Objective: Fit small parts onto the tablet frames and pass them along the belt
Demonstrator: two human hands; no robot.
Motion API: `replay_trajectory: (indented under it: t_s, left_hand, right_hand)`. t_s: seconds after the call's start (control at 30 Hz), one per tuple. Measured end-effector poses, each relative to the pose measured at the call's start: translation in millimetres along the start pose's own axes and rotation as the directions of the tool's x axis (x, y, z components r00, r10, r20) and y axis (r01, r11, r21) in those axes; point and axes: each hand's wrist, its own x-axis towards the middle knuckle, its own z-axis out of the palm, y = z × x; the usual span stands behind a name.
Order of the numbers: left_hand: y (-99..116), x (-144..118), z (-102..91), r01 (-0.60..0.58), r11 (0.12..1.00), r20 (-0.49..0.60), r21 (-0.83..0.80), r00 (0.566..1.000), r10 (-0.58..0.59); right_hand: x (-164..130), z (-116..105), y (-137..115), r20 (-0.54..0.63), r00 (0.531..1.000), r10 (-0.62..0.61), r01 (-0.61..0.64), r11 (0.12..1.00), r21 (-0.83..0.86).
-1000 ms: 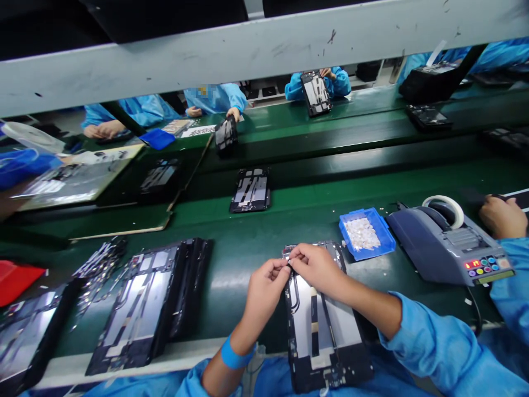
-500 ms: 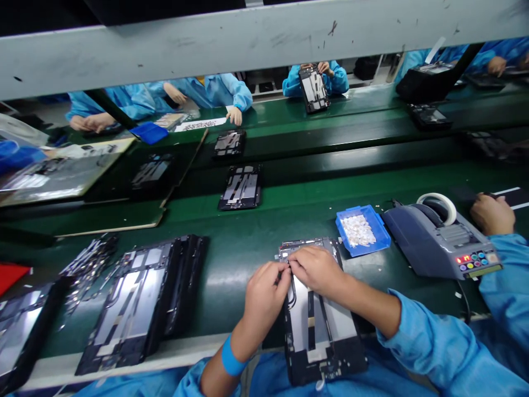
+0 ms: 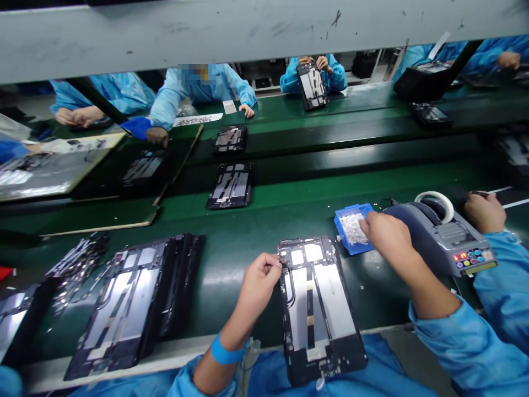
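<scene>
An opened tablet (image 3: 306,309), its inner side up, lies at the front edge of the bench and juts out over my lap. My left hand (image 3: 260,278) is at its upper left corner, thumb and forefinger pinched together; whatever is between them is too small to make out. Over a small blue tray (image 3: 341,240) my right hand (image 3: 388,234) reaches with closed fingertips, touching or just above the small white pieces (image 3: 354,227) inside. Those fingertips are partly hidden, so I cannot tell what they hold.
Stacked opened tablets (image 3: 128,303) stand left, beside a pile of thin metallic strips (image 3: 80,270). A tape dispenser (image 3: 446,237) is right, near a neighbour's hand (image 3: 485,212). Other tablets (image 3: 231,186) lie further back; co-workers in blue sit opposite. A grey beam (image 3: 248,33) crosses overhead.
My right hand has left the tablet's top edge and moved right to the blue tray. My left hand stays pinched at the corner. Across the bench, a co-worker's arm now reaches forward.
</scene>
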Motion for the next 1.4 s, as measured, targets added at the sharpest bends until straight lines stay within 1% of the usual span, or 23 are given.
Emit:
replay_trajectory:
  t_s: [0.03, 0.1, 0.17, 0.2, 0.27, 0.33, 0.4, 0.47, 0.63, 0.77, 0.83, 0.9, 0.93, 1.0, 1.03, 1.07, 1.1, 1.13, 1.17, 1.2, 1.27, 1.33, 1.4]
  left_hand:
    - [-1, 1, 0.0, 0.016, 1.0, 0.002, -0.013, 1.0, -0.016]
    - [-3, 2, 1.1, 0.037, 0.999, -0.003, -0.03, 0.999, -0.037]
    - [-3, 1, 2.9, 0.043, 0.999, -0.008, -0.033, 0.999, -0.043]
    - [-2, 1, 3.7, 0.038, 0.999, -0.011, -0.028, 0.999, -0.039]
    - [-1, -1, 4.9, 0.018, 1.0, -0.019, -0.016, 1.0, -0.018]
    - [0, -2, 5.7, -0.012, 1.0, -0.029, -0.006, 1.0, 0.011]
    - [1, -4, 6.2, -0.042, 0.999, -0.04, 0.014, 0.998, 0.042]
    - [0, -7, 6.6, -0.066, 0.996, -0.055, 0.054, 0.996, 0.069]
    - [1, -11, 6.8, -0.093, 0.984, -0.063, 0.153, 0.993, 0.103]
    - [4, -12, 5.7, -0.081, 0.986, -0.033, 0.143, 0.996, 0.086]
    - [5, -11, 5.3, -0.055, 0.991, -0.024, 0.121, 0.998, 0.058]
    - [5, -9, 5.0, -0.016, 0.996, -0.02, 0.089, 1.0, 0.018]
    - [4, -8, 4.7, 0.003, 0.998, -0.018, 0.067, 1.0, -0.002]
    - [5, -6, 3.8, 0.034, 0.999, -0.006, 0.023, 0.999, -0.033]
    - [5, -6, 3.0, 0.045, 0.999, 0.005, 0.006, 0.999, -0.045]
    - [6, -5, 1.8, 0.051, 0.999, 0.016, -0.003, 0.999, -0.051]
    - [7, -5, 0.1, 0.053, 0.999, 0.029, -0.001, 0.998, -0.053]
    - [9, -6, -2.3, 0.051, 0.999, 0.042, 0.012, 0.998, -0.051]
    - [10, -6, -5.2, 0.042, 0.998, 0.051, 0.036, 0.998, -0.043]
    - [11, -7, -8.7, 0.026, 0.997, 0.052, 0.067, 0.998, -0.029]
    - [10, -7, -17.1, -0.015, 0.99, 0.019, 0.143, 1.0, 0.013]
    - [6, -7, -26.0, -0.061, 0.972, -0.04, 0.227, 0.997, 0.072]
    - [0, -7, -33.3, -0.117, 0.942, -0.068, 0.316, 0.987, 0.146]
  right_hand:
    - [-2, 1, 4, -0.003, 0.999, -0.037, 0.037, 0.999, 0.016]
    - [-15, 6, -8, -0.048, 0.974, -0.22, 0.225, 0.957, 0.182]
    - [-34, 15, -41, -0.126, 0.897, -0.424, 0.438, 0.816, 0.377]
    - [-42, 20, -60, -0.158, 0.855, -0.494, 0.51, 0.744, 0.432]
    - [-55, 29, -96, -0.208, 0.795, -0.57, 0.593, 0.654, 0.47]
    - [-60, 35, -119, -0.226, 0.773, -0.593, 0.622, 0.635, 0.459]
    - [-59, 39, -129, -0.216, 0.776, -0.593, 0.62, 0.651, 0.439]
    - [-57, 40, -130, -0.208, 0.779, -0.592, 0.619, 0.669, 0.412]
    - [-59, 40, -133, -0.257, 0.779, -0.573, 0.628, 0.718, 0.301]
    - [-57, 39, -143, -0.218, 0.8, -0.56, 0.6, 0.73, 0.327]
    - [-48, 33, -138, -0.181, 0.812, -0.555, 0.58, 0.732, 0.357]
    - [-35, 23, -118, -0.158, 0.85, -0.503, 0.522, 0.762, 0.382]
    - [-28, 17, -102, -0.148, 0.88, -0.451, 0.471, 0.795, 0.381]
    - [-14, 4, -64, -0.111, 0.951, -0.289, 0.31, 0.891, 0.331]
    - [-9, -2, -46, -0.078, 0.982, -0.172, 0.187, 0.947, 0.263]
    - [-7, -7, -32, -0.036, 0.997, -0.07, 0.075, 0.979, 0.191]
    - [-6, -11, -22, -0.005, 1.0, -0.024, 0.024, 0.987, 0.156]
    - [-9, -15, -19, 0.023, 0.999, -0.029, 0.025, 0.985, 0.169]
    - [-13, -16, -23, 0.048, 0.995, -0.091, 0.077, 0.97, 0.231]
    - [-19, -17, -32, 0.066, 0.98, -0.186, 0.155, 0.933, 0.325]
    - [-29, -16, -63, 0.088, 0.933, -0.348, 0.259, 0.823, 0.506]
    - [-33, -13, -99, 0.139, 0.9, -0.413, 0.261, 0.766, 0.587]
    - [-30, -8, -126, 0.195, 0.884, -0.424, 0.243, 0.775, 0.584]
